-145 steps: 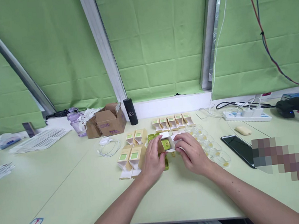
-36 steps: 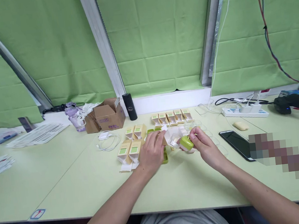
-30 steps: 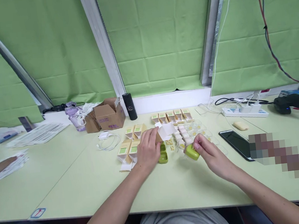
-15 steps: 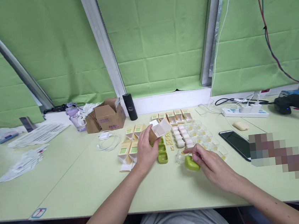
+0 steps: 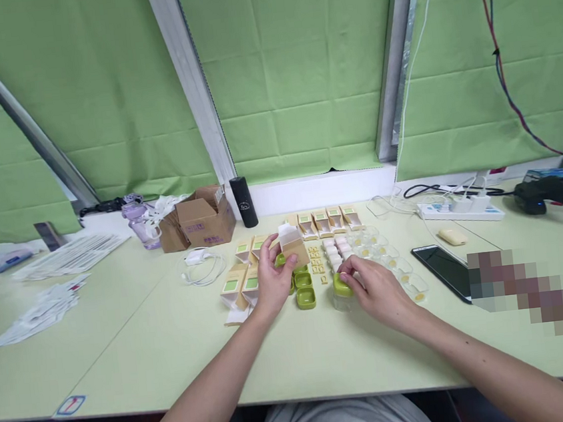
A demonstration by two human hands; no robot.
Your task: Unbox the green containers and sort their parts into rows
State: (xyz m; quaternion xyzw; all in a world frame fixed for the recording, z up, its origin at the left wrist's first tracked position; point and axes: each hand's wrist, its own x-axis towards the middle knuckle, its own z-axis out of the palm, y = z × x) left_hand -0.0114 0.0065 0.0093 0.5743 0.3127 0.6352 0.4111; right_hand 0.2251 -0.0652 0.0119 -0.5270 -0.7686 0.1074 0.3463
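My left hand [image 5: 274, 277] grips a small cardboard box [image 5: 294, 248] with its white flaps raised, held above several green square lids [image 5: 306, 297]. Between the fingers of my right hand [image 5: 376, 288] is a green lid [image 5: 342, 285], which sits on top of a clear container [image 5: 342, 302] on the table. Small yellow pieces [image 5: 315, 261] lie in rows between the green lids and two columns of white and pink blocks [image 5: 335, 252]. Right of those stand several clear containers [image 5: 402, 267] with yellow spots inside.
Folded cardboard boxes [image 5: 233, 284] stand left of my left hand, and more boxes [image 5: 329, 222] line up behind. A phone [image 5: 442, 273], a beige case [image 5: 452, 237] and a power strip [image 5: 462, 211] lie to the right. A brown carton [image 5: 207, 220] and black bottle [image 5: 244, 203] are at the back.
My right hand has moved left and turned the green lid over onto the clear container. My left hand has tilted the cardboard box more upright.
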